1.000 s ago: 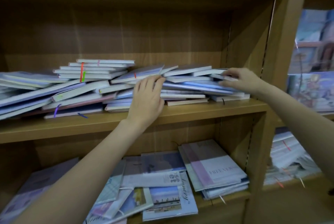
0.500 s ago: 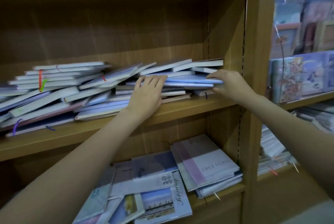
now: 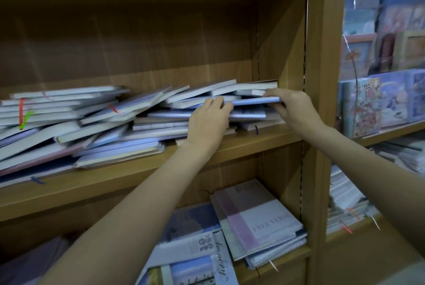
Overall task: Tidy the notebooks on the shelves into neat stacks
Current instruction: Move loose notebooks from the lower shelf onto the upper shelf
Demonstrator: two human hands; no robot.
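Note:
A messy heap of pale blue and white notebooks (image 3: 96,123) lies slanted across the upper wooden shelf (image 3: 138,176). At its right end a light blue notebook (image 3: 255,101) sticks out level from the pile. My right hand (image 3: 292,110) grips that notebook's right end, thumb on top and fingers underneath. My left hand (image 3: 209,121) holds its left part, fingers curled over the front edges of the notebooks there. A few white-edged notebooks (image 3: 230,88) lie tilted above it.
The lower shelf holds loose overlapping notebooks, one marked "FREEVERSE" (image 3: 259,220). A wooden upright (image 3: 324,100) bounds the compartment on the right. Beyond it, another unit carries colourful upright books (image 3: 377,103) and low stacks (image 3: 345,199).
My view shifted right and lower. My left hand slid right along the pile and its fingers curled over the blue notebook. My right hand closed on the notebook's right end.

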